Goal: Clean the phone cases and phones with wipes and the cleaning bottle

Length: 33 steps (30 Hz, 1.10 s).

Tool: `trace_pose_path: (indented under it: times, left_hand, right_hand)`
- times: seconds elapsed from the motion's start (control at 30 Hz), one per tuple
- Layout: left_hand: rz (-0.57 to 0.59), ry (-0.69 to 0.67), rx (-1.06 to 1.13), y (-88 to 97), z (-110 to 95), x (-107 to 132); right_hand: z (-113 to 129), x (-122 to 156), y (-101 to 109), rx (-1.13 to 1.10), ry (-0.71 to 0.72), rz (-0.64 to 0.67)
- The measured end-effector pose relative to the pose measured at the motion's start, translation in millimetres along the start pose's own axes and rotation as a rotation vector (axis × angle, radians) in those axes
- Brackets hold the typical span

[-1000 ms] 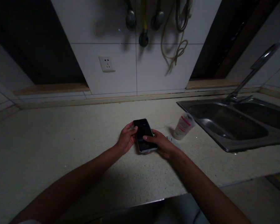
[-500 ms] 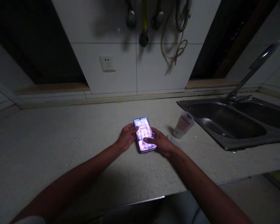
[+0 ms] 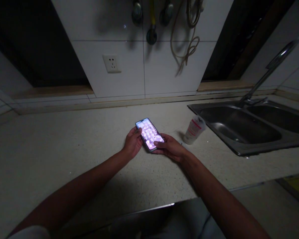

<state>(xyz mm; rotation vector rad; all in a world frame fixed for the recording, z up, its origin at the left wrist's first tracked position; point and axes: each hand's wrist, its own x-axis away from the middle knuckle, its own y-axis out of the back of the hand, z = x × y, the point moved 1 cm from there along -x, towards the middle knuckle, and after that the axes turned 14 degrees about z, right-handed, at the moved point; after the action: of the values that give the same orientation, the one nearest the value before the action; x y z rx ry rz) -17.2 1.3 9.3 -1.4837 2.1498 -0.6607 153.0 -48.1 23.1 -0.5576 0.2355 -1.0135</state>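
Note:
A smartphone point(image 3: 149, 134) with a lit, pinkish screen of icons is held over the countertop, its top end tilted to the left. My left hand point(image 3: 133, 143) grips its left edge, thumb lying on the frame near the upper screen. From the lower right, my right hand point(image 3: 171, 147) holds the bottom end, with fingers under the phone and the thumb over the lower screen. The undersides of both hands' fingers are partly hidden by the phone. Right of my right hand, a clear plastic cup point(image 3: 194, 130) with red print stands on the countertop.
The pale speckled countertop point(image 3: 89, 132) runs along a tiled wall. A steel double sink point(image 3: 235, 150) with a tall faucet point(image 3: 271, 68) is at the right. On the wall are a socket point(image 3: 112, 63), pipe fittings point(image 3: 151, 36) and a looped cord point(image 3: 189, 51).
The phone has turned counterclockwise, its top swinging left, and both hands have shifted with it. My right thumb stays over the lower screen. The whole view has shifted slightly.

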Motion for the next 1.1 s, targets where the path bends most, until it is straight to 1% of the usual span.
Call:
trace_pose_path:
  times: [0.13,0.3,0.47,0.57,0.63,0.73,0.87,1.0,1.1]
  left_hand:
    - [0.015,0.033,0.038,-2.3,-2.8,-0.8]
    - [0.031,0.057,0.012,-3.6,-4.3,0.0]
    - [0.058,0.064,-0.006,-2.9,-4.6,-0.4]
    - [0.089,0.114,-0.024,-1.4,-4.5,-1.3]
    - [0.123,0.142,-0.051,-0.4,-4.1,-1.2]
    - [0.16,0.143,-0.12,0.0,-3.4,1.0]
    - [0.2,0.171,-0.209,-2.1,-3.3,5.4]
    - [0.192,0.17,-0.238,-4.9,-3.5,7.6]
    - [0.174,0.152,-0.272,-6.5,-1.1,8.2]
  right_hand:
    - [-2.1,-0.7,3.9,0.011,-0.006,-0.024]
    - [-3.1,-1.4,7.1,0.038,-0.021,-0.032]
    - [-1.7,-1.8,4.2,0.081,-0.012,-0.073]
    - [0.7,-2.3,1.8,0.09,-0.016,-0.101]
    - [2.3,-2.8,0.9,0.076,-0.018,-0.11]
    - [3.3,-3.5,1.0,0.063,-0.016,-0.107]
    - [1.0,-4.5,3.1,0.107,-0.016,-0.114]
    - [-2.3,-5.6,6.8,0.221,-0.003,-0.154]
    - [-3.2,-6.0,9.1,0.255,0.018,-0.166]
